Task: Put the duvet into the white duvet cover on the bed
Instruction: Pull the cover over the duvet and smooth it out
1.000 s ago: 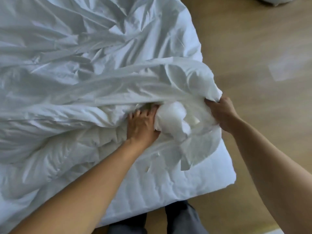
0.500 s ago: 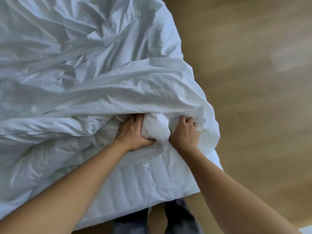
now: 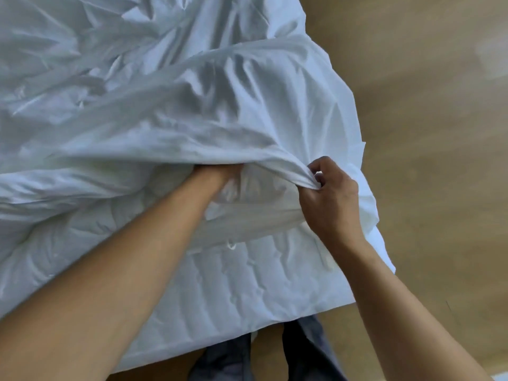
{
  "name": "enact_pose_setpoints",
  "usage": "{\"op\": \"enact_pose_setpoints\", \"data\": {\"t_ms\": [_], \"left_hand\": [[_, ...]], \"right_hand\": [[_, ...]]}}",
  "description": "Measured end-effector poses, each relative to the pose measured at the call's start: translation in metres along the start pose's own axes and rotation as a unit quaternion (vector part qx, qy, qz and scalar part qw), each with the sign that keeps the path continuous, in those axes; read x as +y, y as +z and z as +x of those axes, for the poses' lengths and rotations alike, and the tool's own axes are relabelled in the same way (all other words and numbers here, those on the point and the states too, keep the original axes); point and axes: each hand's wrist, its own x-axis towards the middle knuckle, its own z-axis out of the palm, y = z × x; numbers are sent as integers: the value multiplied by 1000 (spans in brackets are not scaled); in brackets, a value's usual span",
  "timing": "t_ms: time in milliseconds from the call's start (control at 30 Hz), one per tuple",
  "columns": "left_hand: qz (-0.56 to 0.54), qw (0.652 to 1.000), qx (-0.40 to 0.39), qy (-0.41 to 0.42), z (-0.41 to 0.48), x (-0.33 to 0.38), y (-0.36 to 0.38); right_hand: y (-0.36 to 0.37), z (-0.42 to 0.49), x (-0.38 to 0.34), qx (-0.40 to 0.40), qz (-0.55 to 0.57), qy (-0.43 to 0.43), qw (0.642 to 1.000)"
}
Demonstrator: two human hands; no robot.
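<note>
The white duvet cover (image 3: 170, 111) lies crumpled over the bed, its open edge facing me. My left hand (image 3: 217, 173) reaches inside that opening; only the wrist and the back of the hand show, the fingers are hidden by cloth. My right hand (image 3: 330, 199) pinches the upper edge of the cover's opening and lifts it. The quilted white duvet (image 3: 82, 237) lies bunched at the lower left, partly inside the cover.
The quilted white mattress top (image 3: 247, 292) ends at a corner near my legs (image 3: 302, 353). Wooden floor (image 3: 426, 160) runs along the right side of the bed.
My left hand has pushed deeper into the cover, out of sight with the duvet corner it held. My right hand let go of that bundle and took hold of the cover's edge.
</note>
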Motion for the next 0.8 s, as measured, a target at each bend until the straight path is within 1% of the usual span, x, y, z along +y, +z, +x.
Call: {"op": "enact_pose_setpoints", "data": {"t_ms": [33, 67, 100, 133, 167, 200, 267, 333, 367, 433, 500, 533, 600, 633, 667, 700, 733, 800], "left_hand": [[-14, 999, -34, -34, 11, -10, -7], [-87, 989, -50, -106, 14, -17, -10], [-143, 973, -69, -170, 12, -23, -10], [-133, 978, -55, -151, 12, -30, -12], [-87, 990, -54, -101, 10, -34, -18], [-61, 997, -24, -48, 7, -31, -25], [-52, 996, 73, -11, -6, -13, -31], [-110, 987, 70, 99, -20, -6, -28], [-145, 980, 47, 132, -28, -7, -28], [-181, 975, 1, 127, -33, -17, -19], [-154, 980, -21, 125, -35, -26, -10], [-152, 981, -27, 117, -36, -28, -6], [-187, 975, -65, 99, -41, -27, 4], [-178, 975, -77, 104, -44, -23, 9], [-155, 980, -72, 102, -45, -19, 16], [-134, 984, -43, 104, -45, -13, 21], [-102, 990, 4, 99, -43, -8, 26], [-57, 987, 126, 77, -34, -4, 25]], "right_hand": [[-3, 0, -1, -23, -4, 0, 1000], [-4, 0, -4, -50, -12, 4, 999], [-4, 2, -7, -76, -33, 7, 997], [-3, 5, -10, -95, -62, 4, 994], [-2, 8, -13, -101, -86, 0, 991], [-2, 13, -17, -97, -88, 1, 991], [-3, 24, -25, -94, -62, 7, 994], [-5, 31, -36, -70, -48, 2, 996], [-5, 33, -42, -45, -52, -6, 998], [-4, 35, -51, 7, -73, -39, 997], [0, 33, -59, 39, -89, -87, 991], [3, 31, -62, 47, -120, -130, 983], [12, 30, -69, 59, -232, -209, 948], [19, 32, -74, 40, -289, -225, 930], [26, 38, -76, 9, -334, -223, 916], [32, 46, -77, -37, -372, -197, 906], [36, 55, -77, -86, -403, -162, 897], [39, 74, -74, -154, -426, -110, 885]]}}
